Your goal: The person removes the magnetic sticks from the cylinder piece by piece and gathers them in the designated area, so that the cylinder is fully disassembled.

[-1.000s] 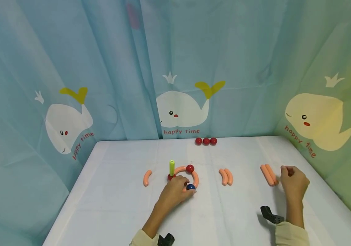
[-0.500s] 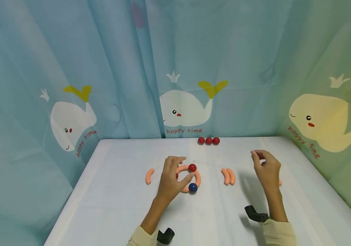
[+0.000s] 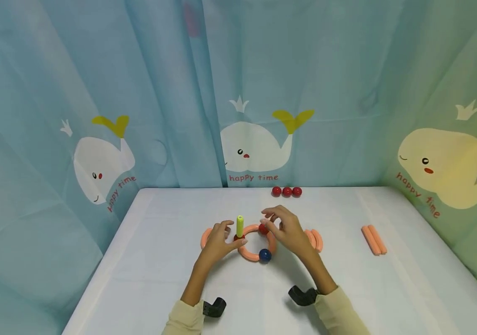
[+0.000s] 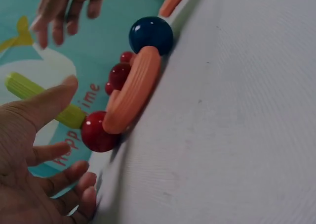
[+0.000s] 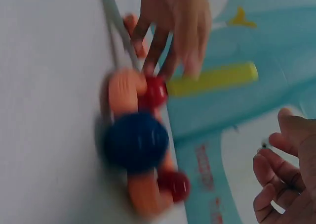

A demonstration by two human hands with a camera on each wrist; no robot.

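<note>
Curved orange-pink rods (image 3: 248, 254) form a ring on the white table, joined by a blue ball (image 3: 265, 255) at the near right and red balls at the far right and left. From the left red ball (image 4: 99, 132), a yellow-green rod (image 3: 240, 226) stands upright. My left hand (image 3: 215, 244) is beside that rod, thumb and fingers spread on either side; whether it touches the rod I cannot tell. Above the far-right red ball (image 3: 263, 229) is my right hand (image 3: 289, 231), its fingers loosely bent and nothing visible between them.
Three red balls (image 3: 287, 191) line the table's back edge. Two curved rods (image 3: 317, 240) lie right of the ring, partly behind my right forearm. Farther right are two straight rods (image 3: 374, 240). Another curved rod (image 3: 205, 236) lies behind my left hand. A whale-print curtain (image 3: 171, 116) surrounds the table.
My left hand has left the blue ball and moved left beside the yellow-green rod. My right hand has travelled left from the straight rods to the ring's right side.
</note>
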